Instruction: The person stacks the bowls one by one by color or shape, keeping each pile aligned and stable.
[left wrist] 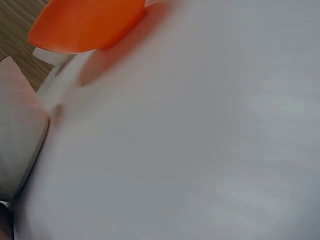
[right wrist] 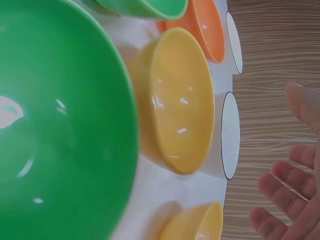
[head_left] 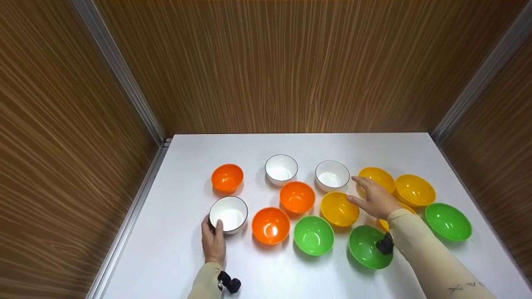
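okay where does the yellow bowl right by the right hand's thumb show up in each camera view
Head: the yellow bowl sits centre-right on the table, just left of the open right hand.
Left wrist: not in it; only an orange bowl and bare table show.
Right wrist: the same yellow bowl fills the middle, seen side-on.
Shared landmark: the white bowl directly behind it, in the head and right wrist views.

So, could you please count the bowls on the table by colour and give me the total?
White bowls: 3
Orange bowls: 3
Yellow bowls: 4, the last mostly hidden under the right arm
Green bowls: 3
Total: 13 bowls
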Demonstrator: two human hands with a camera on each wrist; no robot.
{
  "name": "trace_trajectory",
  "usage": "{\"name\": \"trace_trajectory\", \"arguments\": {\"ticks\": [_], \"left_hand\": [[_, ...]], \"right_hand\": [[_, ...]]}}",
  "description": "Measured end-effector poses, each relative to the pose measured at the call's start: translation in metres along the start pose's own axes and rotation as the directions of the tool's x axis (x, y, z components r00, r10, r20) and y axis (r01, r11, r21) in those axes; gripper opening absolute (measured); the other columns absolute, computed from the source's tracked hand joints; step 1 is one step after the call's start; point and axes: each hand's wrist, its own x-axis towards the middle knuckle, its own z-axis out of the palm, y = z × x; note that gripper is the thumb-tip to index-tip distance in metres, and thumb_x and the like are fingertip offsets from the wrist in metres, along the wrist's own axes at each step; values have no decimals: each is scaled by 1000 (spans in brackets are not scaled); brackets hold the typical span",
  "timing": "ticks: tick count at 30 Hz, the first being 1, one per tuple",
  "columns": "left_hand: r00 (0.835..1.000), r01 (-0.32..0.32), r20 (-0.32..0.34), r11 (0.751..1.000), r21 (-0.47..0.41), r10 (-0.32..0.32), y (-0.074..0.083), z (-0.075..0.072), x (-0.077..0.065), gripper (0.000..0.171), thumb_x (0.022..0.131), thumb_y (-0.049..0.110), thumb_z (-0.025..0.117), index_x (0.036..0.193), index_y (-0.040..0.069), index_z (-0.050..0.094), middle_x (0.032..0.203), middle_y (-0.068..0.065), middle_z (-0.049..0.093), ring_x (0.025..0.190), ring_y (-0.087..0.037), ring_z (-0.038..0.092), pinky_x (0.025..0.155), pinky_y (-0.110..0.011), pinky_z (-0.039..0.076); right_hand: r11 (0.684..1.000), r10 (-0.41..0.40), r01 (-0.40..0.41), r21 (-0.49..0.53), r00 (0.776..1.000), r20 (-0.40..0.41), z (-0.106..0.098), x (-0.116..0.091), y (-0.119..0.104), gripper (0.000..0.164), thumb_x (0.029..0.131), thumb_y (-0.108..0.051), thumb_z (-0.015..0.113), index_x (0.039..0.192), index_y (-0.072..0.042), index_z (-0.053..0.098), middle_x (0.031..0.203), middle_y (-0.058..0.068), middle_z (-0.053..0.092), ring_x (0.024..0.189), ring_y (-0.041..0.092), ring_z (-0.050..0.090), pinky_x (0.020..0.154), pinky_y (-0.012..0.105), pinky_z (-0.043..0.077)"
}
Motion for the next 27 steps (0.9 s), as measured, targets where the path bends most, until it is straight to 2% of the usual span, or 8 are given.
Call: {"name": "trace_trajectory", "arguments": {"ticks": [2,5,8,14,20,27], "left_hand": [[999,-42,13,999,11,42,-3,1,-2,82,81,25,69,141,0,19,140,-22,30,128,-31,31,106,-41,25],[996,-84,28,991,104,82,-5,2,-3,116,62,35,83,144,3,8,143,-20,25,129,-31,29,106,-44,24],[996,-91,37,978,188,86,-8,3,-5,131,51,45,86,146,7,4,146,-14,23,130,-28,28,106,-45,24],[999,-47,-1,962,270,49,-10,8,-6,129,51,57,81,146,9,9,147,-9,24,130,-24,28,106,-43,26],[996,-56,-53,961,271,73,-12,12,-7,119,53,53,82,143,6,20,143,-11,30,127,-24,34,105,-42,28],[993,-74,-70,956,284,97,-13,11,-9,117,54,50,83,142,4,22,141,-12,33,126,-25,34,105,-41,28]], "right_hand": [[1000,18,-18,-14,1000,13,-3,7,-3,82,81,-58,56,141,-8,31,141,18,33,126,38,31,101,56,27],[999,22,-21,-50,1000,16,-7,20,-7,83,81,-57,57,141,-6,30,141,19,33,126,38,31,102,56,26],[995,6,-5,-98,1000,13,-10,33,-10,87,80,-60,56,140,-3,31,140,22,33,126,40,31,102,56,25],[989,44,-39,-141,998,35,-11,54,-15,98,74,-67,55,141,0,29,139,27,30,126,42,29,102,57,24],[986,136,-127,-110,988,76,-5,68,-18,106,68,-72,55,142,-2,26,141,26,28,127,42,28,102,57,23],[979,191,-181,-99,976,101,5,81,-15,115,60,-77,55,145,-6,21,145,23,22,130,41,22,102,58,21]]}}
